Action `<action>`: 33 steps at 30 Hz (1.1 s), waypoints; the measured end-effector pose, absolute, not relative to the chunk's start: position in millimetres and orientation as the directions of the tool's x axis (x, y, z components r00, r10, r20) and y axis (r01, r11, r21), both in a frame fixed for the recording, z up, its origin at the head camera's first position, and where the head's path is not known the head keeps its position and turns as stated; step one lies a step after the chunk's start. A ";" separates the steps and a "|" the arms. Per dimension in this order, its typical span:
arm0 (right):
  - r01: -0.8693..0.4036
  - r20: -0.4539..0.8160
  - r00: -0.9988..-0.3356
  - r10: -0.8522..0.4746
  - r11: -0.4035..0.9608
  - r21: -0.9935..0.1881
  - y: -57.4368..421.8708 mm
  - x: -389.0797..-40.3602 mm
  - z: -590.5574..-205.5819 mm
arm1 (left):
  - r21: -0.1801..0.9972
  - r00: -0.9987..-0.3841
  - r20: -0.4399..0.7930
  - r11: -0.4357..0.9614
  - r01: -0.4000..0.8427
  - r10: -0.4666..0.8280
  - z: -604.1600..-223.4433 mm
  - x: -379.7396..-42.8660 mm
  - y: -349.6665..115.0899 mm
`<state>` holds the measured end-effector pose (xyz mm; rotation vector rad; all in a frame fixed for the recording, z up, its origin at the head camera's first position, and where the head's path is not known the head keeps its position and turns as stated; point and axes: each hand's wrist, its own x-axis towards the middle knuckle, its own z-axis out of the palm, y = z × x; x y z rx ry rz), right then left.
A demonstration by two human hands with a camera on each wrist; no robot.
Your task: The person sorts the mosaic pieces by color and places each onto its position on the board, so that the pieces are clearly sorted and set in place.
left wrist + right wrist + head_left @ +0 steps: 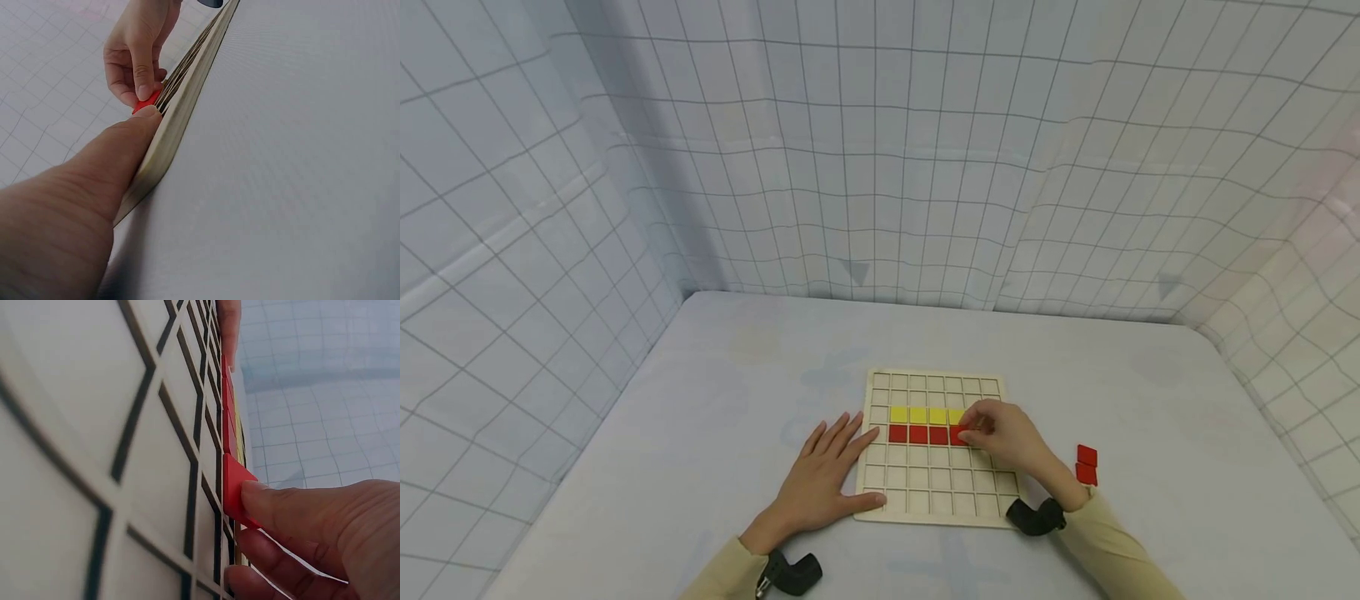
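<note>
A pale wooden grid board (940, 505) lies on the table with a row of yellow tiles (918, 415) and, just below it, a row of red tiles (918, 434). My right hand (1006, 433) pinches a red tile (235, 490) between thumb and fingers at the right end of the red row. In the right wrist view that tile stands tilted against the grid. My left hand (826, 483) lies spread with straight fingers over the board's left edge, its thumb (134, 134) on the near left corner.
Two loose red tiles (1086, 464) lie on the table to the right of the board, beside my right forearm. A white table (737, 375) is enclosed by white curtains with a grid pattern (880, 167). Black wrist cameras (1034, 517) sit below both hands.
</note>
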<state>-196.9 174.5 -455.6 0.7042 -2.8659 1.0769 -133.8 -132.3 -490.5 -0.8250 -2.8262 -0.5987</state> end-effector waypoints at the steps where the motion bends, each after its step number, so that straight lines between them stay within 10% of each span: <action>1: -0.408 0.156 -0.901 -0.404 0.670 -0.621 174.0 -197.0 -455.5 | 0.337 -0.841 0.236 0.771 0.541 0.487 -489.8 -133.8 -132.5; 33: -0.462 0.163 -0.874 -0.458 0.675 -0.576 182.6 -180.5 -452.8 | 0.357 -0.839 0.254 0.760 0.543 0.481 -490.4 -133.0 -132.0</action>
